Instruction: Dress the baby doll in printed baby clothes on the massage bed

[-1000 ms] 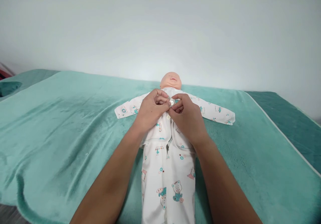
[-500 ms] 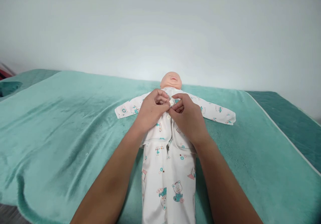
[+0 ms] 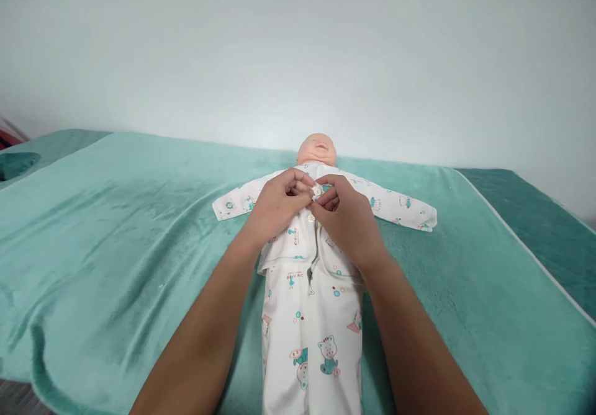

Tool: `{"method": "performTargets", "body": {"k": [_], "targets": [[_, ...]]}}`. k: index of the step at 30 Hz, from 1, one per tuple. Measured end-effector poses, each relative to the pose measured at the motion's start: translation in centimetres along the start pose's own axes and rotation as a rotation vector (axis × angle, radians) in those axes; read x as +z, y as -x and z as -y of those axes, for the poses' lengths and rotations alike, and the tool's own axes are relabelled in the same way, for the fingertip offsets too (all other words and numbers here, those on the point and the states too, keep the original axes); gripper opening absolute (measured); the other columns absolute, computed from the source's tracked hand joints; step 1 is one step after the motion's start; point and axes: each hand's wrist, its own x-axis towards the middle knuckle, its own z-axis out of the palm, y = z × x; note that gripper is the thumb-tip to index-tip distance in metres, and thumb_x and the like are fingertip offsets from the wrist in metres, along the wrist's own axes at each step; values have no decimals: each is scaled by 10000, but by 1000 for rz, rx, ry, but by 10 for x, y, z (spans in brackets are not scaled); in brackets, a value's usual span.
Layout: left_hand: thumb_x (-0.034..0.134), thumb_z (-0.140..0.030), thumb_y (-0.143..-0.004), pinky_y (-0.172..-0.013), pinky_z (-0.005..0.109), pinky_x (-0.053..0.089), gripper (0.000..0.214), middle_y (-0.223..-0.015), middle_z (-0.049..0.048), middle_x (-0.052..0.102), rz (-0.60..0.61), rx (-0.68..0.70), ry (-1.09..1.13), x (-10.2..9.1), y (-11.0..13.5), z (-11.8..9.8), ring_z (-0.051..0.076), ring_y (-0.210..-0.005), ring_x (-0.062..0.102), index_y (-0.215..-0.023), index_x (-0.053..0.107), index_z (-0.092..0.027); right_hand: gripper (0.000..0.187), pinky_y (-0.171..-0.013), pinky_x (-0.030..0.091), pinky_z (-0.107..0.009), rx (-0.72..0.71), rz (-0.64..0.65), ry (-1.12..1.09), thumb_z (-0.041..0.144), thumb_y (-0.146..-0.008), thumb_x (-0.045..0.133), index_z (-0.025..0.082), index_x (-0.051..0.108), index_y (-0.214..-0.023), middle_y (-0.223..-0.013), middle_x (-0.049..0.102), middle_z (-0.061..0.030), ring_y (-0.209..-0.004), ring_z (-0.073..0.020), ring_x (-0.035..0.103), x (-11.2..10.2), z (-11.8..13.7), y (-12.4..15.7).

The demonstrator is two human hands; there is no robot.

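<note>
A baby doll [image 3: 317, 148] lies on its back, dressed in a white printed baby shirt [image 3: 286, 250] and matching pants [image 3: 311, 334]. Its sleeves stretch out to both sides. My left hand [image 3: 282, 204] pinches the shirt's front edge at the chest. Facing it, my right hand [image 3: 344, 213] pinches the other edge of the front. Between my fingertips shows a pale button [image 3: 317, 191], and a second button [image 3: 311, 218] sits just below. The fingertips partly cover the cloth they grip.
A teal plush blanket [image 3: 116, 235] lies under the doll, wrinkled on the left. A darker teal cover [image 3: 535, 216] shows at the right. Behind stands a white wall [image 3: 298, 61]. Something red [image 3: 8, 139] is at the far left edge.
Both hands stay pinched at the button, with only a slight shift of the fingers. The shirt's lower left hem has moved a little to the left.
</note>
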Motion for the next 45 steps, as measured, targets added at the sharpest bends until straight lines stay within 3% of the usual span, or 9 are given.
{"method": "performTargets", "body": {"k": [8, 15, 20, 24, 27, 33, 37, 42, 45], "targets": [[600, -286, -842, -709, 275, 437, 211, -854, 12, 675, -7, -1, -95, -2, 0, 1, 150, -787, 601, -988, 729, -205, 253, -662, 447, -299, 5, 1, -15, 179, -824, 647, 237, 603, -1066, -735, 668, 33, -700, -159, 634, -1, 0, 0], [602, -353, -858, -668, 274, 419, 217, -740, 5, 630, -7, -9, -79, -5, 0, -1, 135, -701, 547, -733, 642, -180, 274, -681, 450, -302, -22, 5, -4, 195, -824, 646, 239, 593, -1089, -783, 650, 27, -696, -144, 601, 0, -3, -1], [614, -403, -863, -655, 266, 443, 264, -741, 17, 642, -13, -37, -50, -11, -1, -1, 134, -695, 560, -741, 663, -174, 260, -677, 446, -299, -3, 38, -32, 177, -820, 617, 227, 561, -1069, -797, 600, 39, -661, -123, 551, -4, 0, 1], [624, -436, -868, -646, 264, 460, 322, -738, 36, 671, 49, -19, -75, -18, 2, -5, 126, -653, 567, -692, 666, -170, 198, -651, 436, -299, 46, 55, 18, 205, -807, 626, 226, 521, -973, -860, 620, 14, -669, -131, 553, -13, 9, 5], [651, -463, -850, -570, 256, 432, 319, -711, 33, 672, 128, -60, -111, -22, 5, -9, 120, -590, 559, -707, 690, -180, 153, -558, 359, -293, 72, 111, 220, 228, -808, 628, 238, 476, -801, -728, 591, 14, -593, -144, 495, -22, 20, 11], [723, -445, -800, -547, 258, 443, 246, -757, 36, 686, 320, -96, -162, -30, 7, -11, 141, -615, 602, -828, 732, -201, 385, -502, 192, -318, 75, 272, 462, 223, -848, 595, 237, 328, -572, -508, 428, 19, -468, -122, 285, -33, 32, 22], [728, -392, -795, -556, 251, 440, 183, -740, 16, 647, 392, -105, -228, -34, 9, -13, 142, -658, 588, -855, 723, -219, 412, -496, 184, -319, 45, 379, 378, 208, -882, 533, 218, 291, -549, -482, 390, 30, -469, -110, 269, -37, 29, 18], [689, -340, -809, -523, 237, 389, 124, -696, -3, 588, 415, -65, -288, -33, 11, -16, 123, -627, 523, -804, 690, -216, 387, -471, 295, -281, 137, 497, 77, 274, -923, 503, 212, 402, -554, -505, 547, 29, -460, -99, 440, -42, 23, 11], [680, -355, -823, -491, 234, 350, 151, -634, -19, 541, 419, -64, -277, -33, 10, -15, 109, -564, 479, -778, 657, -213, 397, -469, 336, -249, 171, 525, -77, 319, -932, 515, 208, 424, -562, -495, 554, 40, -443, -85, 452, -43, 19, 9]]}}
